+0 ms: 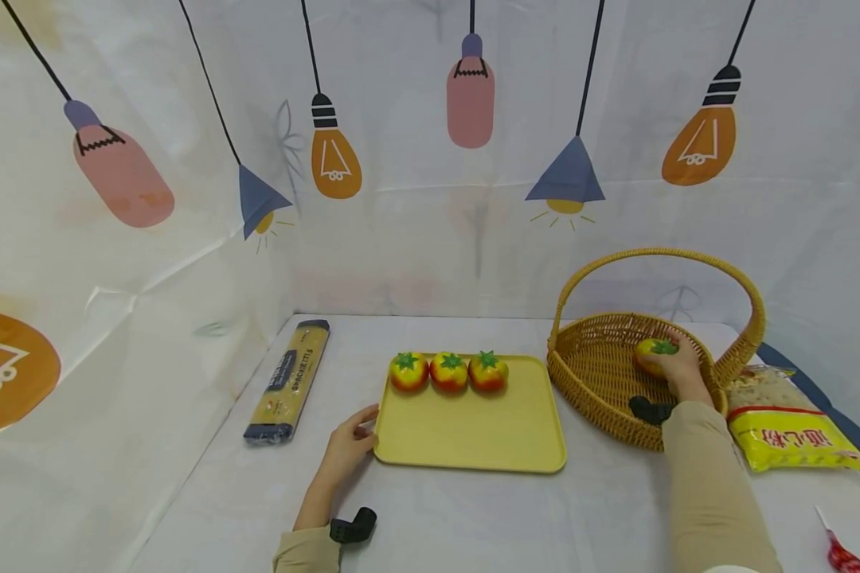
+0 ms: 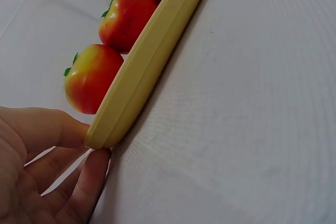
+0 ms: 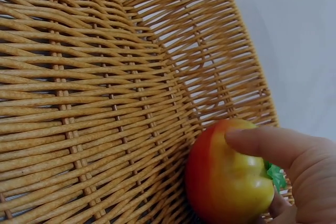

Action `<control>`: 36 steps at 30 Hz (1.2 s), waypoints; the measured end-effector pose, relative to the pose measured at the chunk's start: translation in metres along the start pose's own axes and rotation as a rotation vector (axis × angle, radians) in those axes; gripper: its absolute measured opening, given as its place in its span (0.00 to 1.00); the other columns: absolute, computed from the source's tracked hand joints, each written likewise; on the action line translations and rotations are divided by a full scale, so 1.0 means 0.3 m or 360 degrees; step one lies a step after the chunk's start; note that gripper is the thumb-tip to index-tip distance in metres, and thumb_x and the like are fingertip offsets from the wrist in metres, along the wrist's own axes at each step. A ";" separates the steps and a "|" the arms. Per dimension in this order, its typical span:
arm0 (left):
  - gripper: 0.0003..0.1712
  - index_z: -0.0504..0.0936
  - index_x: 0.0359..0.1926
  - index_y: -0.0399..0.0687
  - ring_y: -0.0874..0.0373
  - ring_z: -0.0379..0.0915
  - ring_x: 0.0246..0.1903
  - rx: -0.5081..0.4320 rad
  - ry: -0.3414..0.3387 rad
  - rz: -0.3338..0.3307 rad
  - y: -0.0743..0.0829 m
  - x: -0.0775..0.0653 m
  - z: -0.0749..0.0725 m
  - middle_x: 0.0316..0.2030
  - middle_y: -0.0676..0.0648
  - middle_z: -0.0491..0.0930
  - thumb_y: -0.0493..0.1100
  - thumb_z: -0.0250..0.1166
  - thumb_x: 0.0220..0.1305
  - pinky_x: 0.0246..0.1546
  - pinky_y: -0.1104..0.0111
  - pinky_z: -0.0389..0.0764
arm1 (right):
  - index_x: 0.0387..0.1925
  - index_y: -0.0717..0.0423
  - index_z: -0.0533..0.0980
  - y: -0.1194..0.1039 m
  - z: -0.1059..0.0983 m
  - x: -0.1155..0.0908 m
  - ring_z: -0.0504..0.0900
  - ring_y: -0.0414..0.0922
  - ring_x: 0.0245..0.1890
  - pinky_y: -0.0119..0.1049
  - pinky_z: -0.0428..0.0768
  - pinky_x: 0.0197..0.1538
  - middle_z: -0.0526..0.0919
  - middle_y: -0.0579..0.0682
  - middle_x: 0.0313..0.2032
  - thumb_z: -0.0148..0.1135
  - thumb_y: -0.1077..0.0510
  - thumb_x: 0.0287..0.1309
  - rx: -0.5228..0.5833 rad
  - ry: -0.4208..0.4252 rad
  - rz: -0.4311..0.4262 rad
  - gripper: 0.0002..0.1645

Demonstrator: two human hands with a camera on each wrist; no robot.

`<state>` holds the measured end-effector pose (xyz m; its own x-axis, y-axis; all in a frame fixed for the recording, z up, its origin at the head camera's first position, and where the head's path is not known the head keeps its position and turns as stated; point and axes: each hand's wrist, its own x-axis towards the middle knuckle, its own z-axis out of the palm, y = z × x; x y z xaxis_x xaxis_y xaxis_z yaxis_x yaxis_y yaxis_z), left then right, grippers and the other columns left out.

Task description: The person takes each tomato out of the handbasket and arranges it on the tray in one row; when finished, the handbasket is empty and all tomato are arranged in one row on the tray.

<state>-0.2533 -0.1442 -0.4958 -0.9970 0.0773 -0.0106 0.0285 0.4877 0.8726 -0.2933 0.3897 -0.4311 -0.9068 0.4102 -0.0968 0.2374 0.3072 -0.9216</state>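
Observation:
My left hand (image 1: 348, 450) pinches the left edge of a yellow tray (image 1: 469, 434), thumb on its rim and fingers at its underside in the left wrist view. Three red-and-yellow tomatoes (image 1: 449, 372) with green tops stand in a row along the tray's far side. Over on the right, my right hand (image 1: 682, 371) reaches into a wicker basket (image 1: 588, 396) and grips another tomato (image 3: 226, 179) by its side. This tomato lies close against the basket's woven wall, its green top partly behind the thumb.
A packet of spaghetti (image 1: 290, 382) lies left of the tray. The basket's tall arched handle (image 1: 652, 253) rises over its opening. Beside the basket on the right is a yellow-and-clear food bag (image 1: 795, 430), with a red-wrapped lollipop (image 1: 843, 555) nearer the front.

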 end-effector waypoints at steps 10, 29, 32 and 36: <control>0.29 0.71 0.60 0.40 0.57 0.70 0.34 0.0007 0.0014 0.0024 0.011 -0.005 -0.004 0.54 0.40 0.75 0.30 0.59 0.54 0.30 0.70 0.74 | 0.70 0.66 0.38 0.010 0.000 0.010 0.54 0.63 0.59 0.51 0.63 0.56 0.42 0.73 0.66 0.54 0.71 0.53 -0.0054 -0.0024 -0.0037 0.49; 0.29 0.72 0.59 0.40 0.57 0.71 0.34 -0.0008 0.0002 0.0046 0.004 -0.004 -0.001 0.54 0.38 0.75 0.29 0.60 0.53 0.30 0.70 0.74 | 0.71 0.59 0.41 -0.057 -0.001 0.001 0.52 0.65 0.63 0.54 0.61 0.58 0.39 0.68 0.69 0.52 0.54 0.61 0.0029 0.0016 -0.0118 0.45; 0.29 0.72 0.59 0.39 0.56 0.71 0.34 -0.0006 -0.0004 0.0059 0.004 -0.006 -0.001 0.54 0.37 0.74 0.29 0.60 0.53 0.30 0.70 0.73 | 0.71 0.58 0.41 -0.077 0.006 -0.005 0.51 0.65 0.63 0.55 0.61 0.58 0.40 0.68 0.69 0.52 0.53 0.61 0.0046 0.0017 -0.0130 0.45; 0.29 0.72 0.59 0.39 0.56 0.71 0.35 -0.0006 0.0001 0.0066 0.009 -0.006 -0.004 0.53 0.37 0.75 0.29 0.60 0.53 0.30 0.70 0.73 | 0.72 0.53 0.41 -0.112 0.015 -0.009 0.48 0.65 0.65 0.56 0.59 0.61 0.36 0.65 0.70 0.53 0.52 0.61 0.0084 0.0004 -0.0167 0.45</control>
<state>-0.2517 -0.1442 -0.4929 -0.9950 0.0969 0.0258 0.0695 0.4809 0.8740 -0.3004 0.3743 -0.4014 -0.9249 0.3802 0.0019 0.1226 0.3029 -0.9451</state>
